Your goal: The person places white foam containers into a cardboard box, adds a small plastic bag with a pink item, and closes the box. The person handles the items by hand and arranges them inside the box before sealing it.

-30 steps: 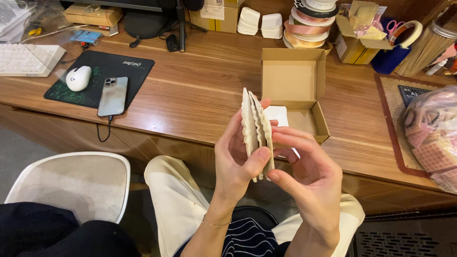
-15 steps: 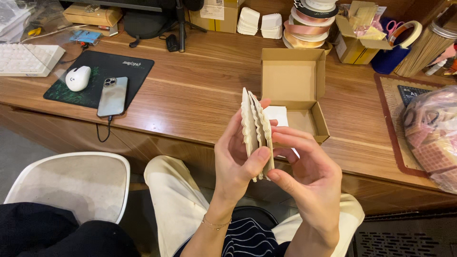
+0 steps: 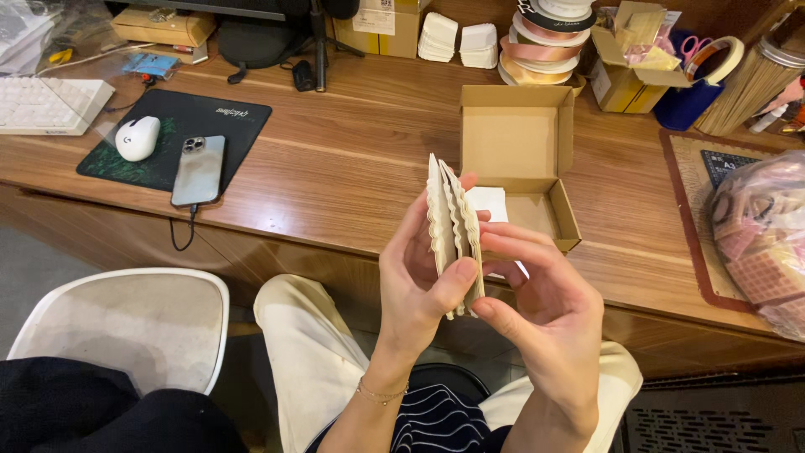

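Both hands hold a fanned stack of scalloped cream cards upright over the lap. Left hand grips it, thumb across the bottom edge; right hand pinches from three o'clock. At twelve o'clock, the open cardboard box sits on the wooden desk.

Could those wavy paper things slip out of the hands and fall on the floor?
Maybe. The left hand and right hand pinch the stack of wavy-edged cards only near its bottom, over the lap, not the desk, so a loose card could drop to the floor. The cards fan apart at the top, so one might bend. The open cardboard box sits near the desk's edge and might get bumped.
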